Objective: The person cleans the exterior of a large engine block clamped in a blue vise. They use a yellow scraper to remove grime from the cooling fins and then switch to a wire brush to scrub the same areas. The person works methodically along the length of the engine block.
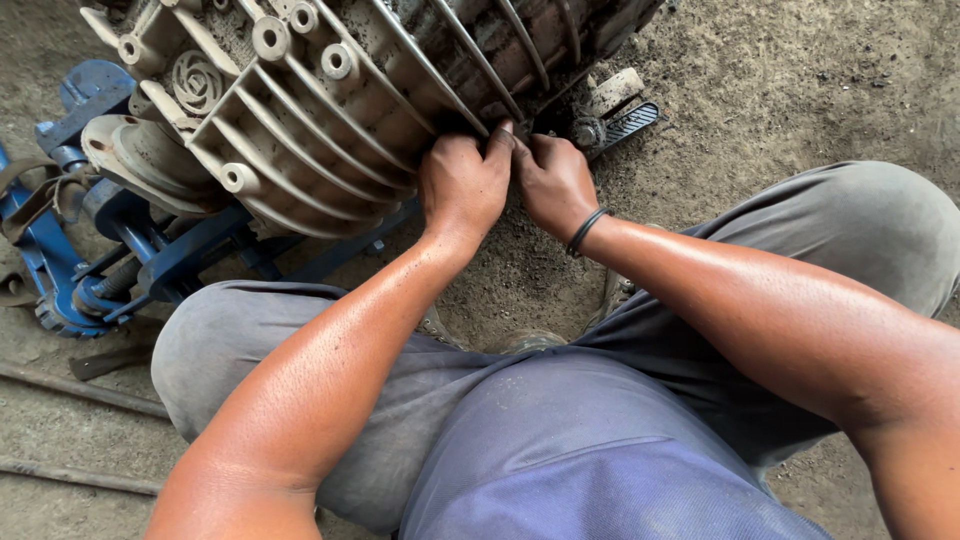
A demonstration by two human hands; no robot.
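**Two hands pressing at the near edge of a ribbed housing**

Two bare hands are meeting at the lower edge of one large grey metal housing (330, 90), which is lying on the dirt floor (800, 70) at the far left of the scene. The left hand (462, 185) is resting with its palm down against the housing's ribbed wall, its fingers (497, 135) curling together over the edge between two ribs. The right hand (553, 182) is sitting just beside it, touching it at the fingertips, with its own fingers bent and tucked down toward the same spot. Whether either hand is pinching some small part there cannot be told, since the fingertips are hiding the contact point. One black band (585, 229) is circling the right wrist.

The housing is showing several long raised ribs fanning across its side and at least four round bolt bosses along its far rim. One blue steel stand (60, 250) is lying to the left of it, partly under it. One small dark ridged piece (630, 122) is sitting just right of the hands, near the housing's edge. Two thin rods (80, 392) are lying on the floor at the near left. The person's two knees in grey trousers (880, 230) are framing the hands, left and right.
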